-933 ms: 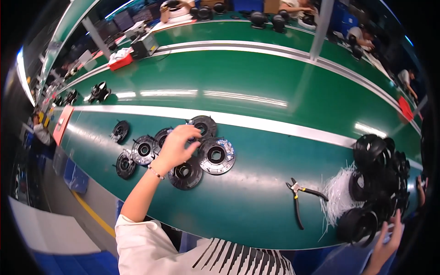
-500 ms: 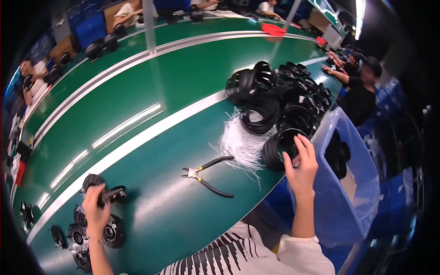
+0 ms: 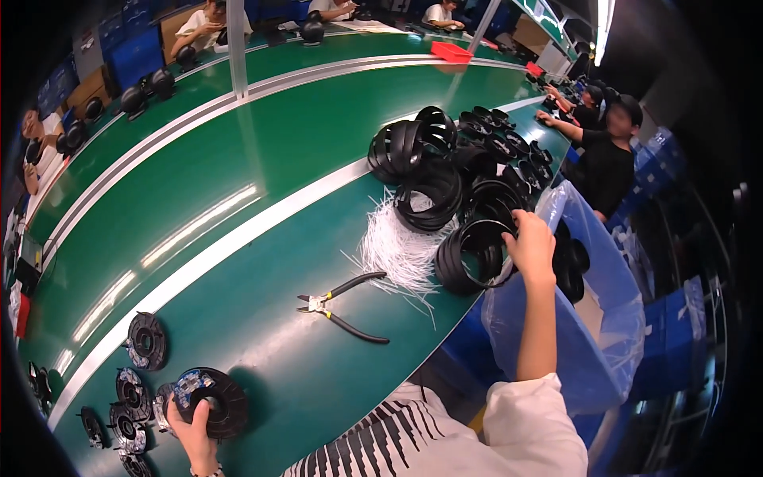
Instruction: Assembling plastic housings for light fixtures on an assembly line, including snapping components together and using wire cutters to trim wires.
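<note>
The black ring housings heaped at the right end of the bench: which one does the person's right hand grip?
The nearest one, at the bench's front edge, beside the white cable ties. The right hand grips its rim; the other rings lie behind it, untouched.

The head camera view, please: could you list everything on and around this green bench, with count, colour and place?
Bench: one, green with pale stripes, curving across the view.
Round disc parts: several, black, lower left edge of the bench.
Disc part in hand: one, black, held at lower left.
Ring housings: a heap, black, right end of the bench.
Cable ties: a loose bundle, white, beside the heap.
Cutting pliers: one, black handles, mid-bench.
Plastic bag: one, clear blue, hanging off the right edge.
Tray: one, red, far side.
Other people: several, around the bench.
Left hand: gripping the disc part.
Right hand: on the nearest ring housing.
</note>
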The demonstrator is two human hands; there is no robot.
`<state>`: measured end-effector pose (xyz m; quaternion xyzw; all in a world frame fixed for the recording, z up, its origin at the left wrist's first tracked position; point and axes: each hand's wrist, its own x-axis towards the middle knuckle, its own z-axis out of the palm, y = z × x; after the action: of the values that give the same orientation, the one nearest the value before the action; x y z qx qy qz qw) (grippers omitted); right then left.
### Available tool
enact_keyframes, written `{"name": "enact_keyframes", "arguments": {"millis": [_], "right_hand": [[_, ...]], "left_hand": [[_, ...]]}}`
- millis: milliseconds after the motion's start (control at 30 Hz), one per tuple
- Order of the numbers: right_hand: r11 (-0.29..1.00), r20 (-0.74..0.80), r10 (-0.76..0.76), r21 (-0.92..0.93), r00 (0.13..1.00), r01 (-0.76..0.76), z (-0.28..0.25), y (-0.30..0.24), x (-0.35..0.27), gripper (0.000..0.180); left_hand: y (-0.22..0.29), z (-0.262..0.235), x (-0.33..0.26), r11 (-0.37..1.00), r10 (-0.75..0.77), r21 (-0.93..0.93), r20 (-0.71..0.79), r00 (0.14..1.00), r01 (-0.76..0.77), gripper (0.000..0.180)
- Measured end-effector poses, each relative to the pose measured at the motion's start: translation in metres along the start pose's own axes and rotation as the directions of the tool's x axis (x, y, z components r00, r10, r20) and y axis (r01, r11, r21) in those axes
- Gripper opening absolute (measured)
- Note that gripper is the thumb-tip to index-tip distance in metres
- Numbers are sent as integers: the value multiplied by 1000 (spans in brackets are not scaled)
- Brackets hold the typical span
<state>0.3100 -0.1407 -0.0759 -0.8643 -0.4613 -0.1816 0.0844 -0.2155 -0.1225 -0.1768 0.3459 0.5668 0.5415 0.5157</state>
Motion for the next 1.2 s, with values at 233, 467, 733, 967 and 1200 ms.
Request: {"name": "enact_keyframes", "arguments": {"millis": [233, 467, 733, 967, 1200], "right_hand": [[975, 197, 8, -217, 980, 36, 3, 22, 27, 10], [808, -404, -456, 185, 793, 559, -91, -81, -1, 22], [-118, -219, -976, 590, 18, 799, 11, -249, -114, 11], [-232, -130, -972, 632, -194, 739, 24, -280, -113, 12], [86, 88, -995, 605, 41, 792, 11, -323, -86, 104]], "left_hand": [[8, 31, -3, 969, -182, -117, 249, 951, 216, 20], [6, 27, 10, 842, -231, -353, 447, 864, 408, 36], [3, 14, 14, 913, -2, -390, 289, 957, 119, 33], [16, 5, 11, 883, 38, -465, 198, 979, 60, 25], [26, 5, 18, 879, -37, -455, 238, 971, 145, 19]]}}
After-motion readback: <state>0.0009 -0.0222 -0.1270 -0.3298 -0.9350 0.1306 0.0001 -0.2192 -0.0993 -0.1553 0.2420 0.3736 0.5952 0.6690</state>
